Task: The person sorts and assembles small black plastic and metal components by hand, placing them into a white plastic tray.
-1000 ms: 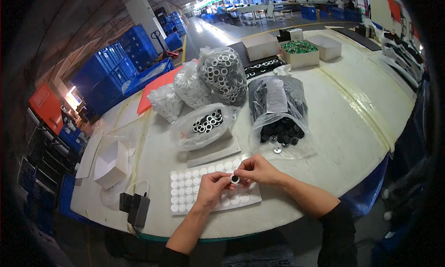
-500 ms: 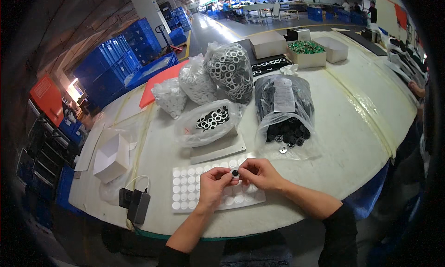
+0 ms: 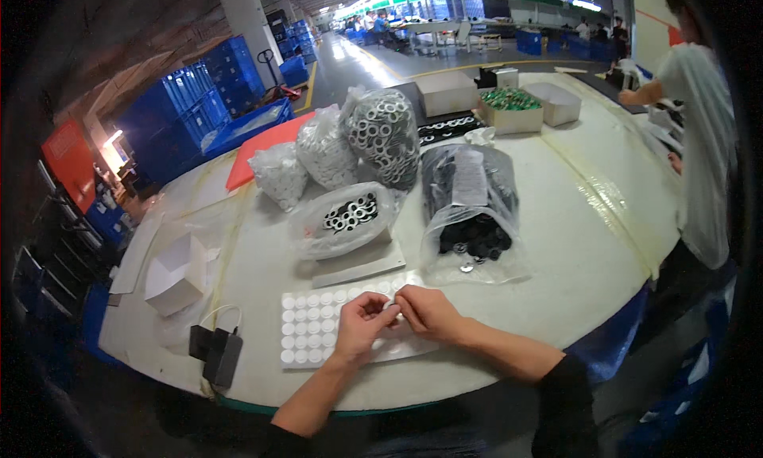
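Above a white tray of round white caps (image 3: 301, 341), my two hands meet fingertip to fingertip. Thumb and fingers of my left hand (image 3: 360, 328) pinch a small round white part (image 3: 389, 305), mostly covered by the fingers. My right hand (image 3: 433, 313) is closed on the same part from the other side. Beyond the tray, a clear bag (image 3: 318, 239) holds black-and-white rings (image 3: 350, 213). To its right lies a larger open plastic bag (image 3: 505, 259) with black round parts (image 3: 475, 237) at its mouth.
Filled bags (image 3: 381, 136) stand behind the ring bag. An empty white box (image 3: 176, 275) and a black adapter (image 3: 222, 359) with a cable lie at left. A box of green parts (image 3: 511, 120) stands at the back. A person (image 3: 699, 132) is at the table's right edge.
My view has shifted, so the table sits slightly further left. My fingers have closed further over the round part, hiding its black centre. A person at right has come further into view.
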Available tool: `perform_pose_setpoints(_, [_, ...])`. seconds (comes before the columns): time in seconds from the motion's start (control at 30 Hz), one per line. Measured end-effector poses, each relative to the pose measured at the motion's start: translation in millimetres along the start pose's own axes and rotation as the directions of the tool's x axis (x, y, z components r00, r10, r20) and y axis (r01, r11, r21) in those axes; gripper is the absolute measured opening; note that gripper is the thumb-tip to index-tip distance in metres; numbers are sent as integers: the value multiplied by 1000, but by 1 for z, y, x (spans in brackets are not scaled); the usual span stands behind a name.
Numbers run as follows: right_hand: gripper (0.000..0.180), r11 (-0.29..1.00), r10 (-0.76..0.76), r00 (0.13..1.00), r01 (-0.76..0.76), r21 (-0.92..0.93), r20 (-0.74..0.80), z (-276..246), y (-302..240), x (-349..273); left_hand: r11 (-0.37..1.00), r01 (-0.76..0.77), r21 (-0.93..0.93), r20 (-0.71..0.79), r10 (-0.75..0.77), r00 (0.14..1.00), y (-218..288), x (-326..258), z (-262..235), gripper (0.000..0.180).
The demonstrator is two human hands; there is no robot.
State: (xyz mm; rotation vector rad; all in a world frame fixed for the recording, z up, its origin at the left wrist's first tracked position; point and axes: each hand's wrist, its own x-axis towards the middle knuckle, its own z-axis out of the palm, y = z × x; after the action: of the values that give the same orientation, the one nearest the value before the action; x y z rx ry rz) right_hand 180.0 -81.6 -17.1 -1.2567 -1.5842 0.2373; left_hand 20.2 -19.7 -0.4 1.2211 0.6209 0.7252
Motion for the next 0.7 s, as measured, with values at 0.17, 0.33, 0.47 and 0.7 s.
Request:
perform_pose_setpoints(0.17, [22,852,206,952,-289,-436,-228,-69,33,33,995,-97,-9,-85,96,992,4,2,-20,12])
perform_pose_setpoints(0.33, [14,832,254,967,-207,-515,21,-94,57,12,979,-51,-196,-61,40,997,10,6,-29,9])
perform_pose_setpoints(0.47, [11,806,313,949,-293,-515,-49,-96,60,8,986,-24,-163,-131,2,991,18,-7,-38,11])
perform_pose_setpoints(0.7, [8,896,-126,985,61,-439,-120,-54,21,24,759,-157,632,-93,276,957,55,127,-78,24])
